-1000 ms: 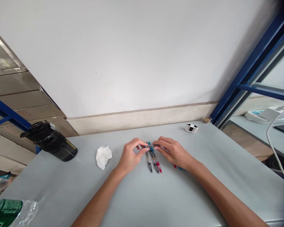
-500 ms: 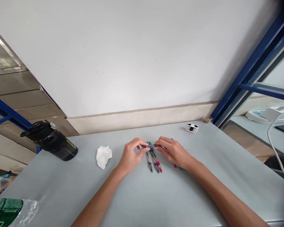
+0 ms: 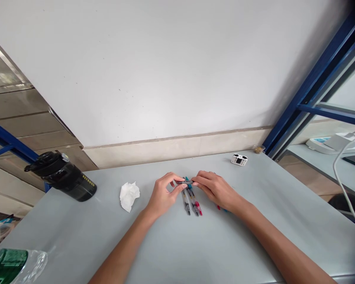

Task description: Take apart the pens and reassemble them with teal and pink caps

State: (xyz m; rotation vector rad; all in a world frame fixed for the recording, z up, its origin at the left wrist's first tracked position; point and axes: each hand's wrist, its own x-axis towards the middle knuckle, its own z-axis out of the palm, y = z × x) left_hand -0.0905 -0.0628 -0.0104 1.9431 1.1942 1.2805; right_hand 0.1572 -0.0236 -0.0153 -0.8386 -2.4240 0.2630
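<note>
Between my fingertips, just above the grey table, a slim dark pen lies level. My left hand pinches its left end, and my right hand has its fingers closed on the right end. Below and between the hands lie several clear-barrelled pens with dark and red tips, side by side and pointing toward me. Red and blue pen ends show under my right hand; the rest of them is hidden.
A crumpled white tissue and a black bottle are at the left. A clear bottle with a green label is at the lower left. At the back right are a small white device and a small tub.
The fingers of my right hand have closed in slightly toward the left along the pen. My left hand has hardly moved.
</note>
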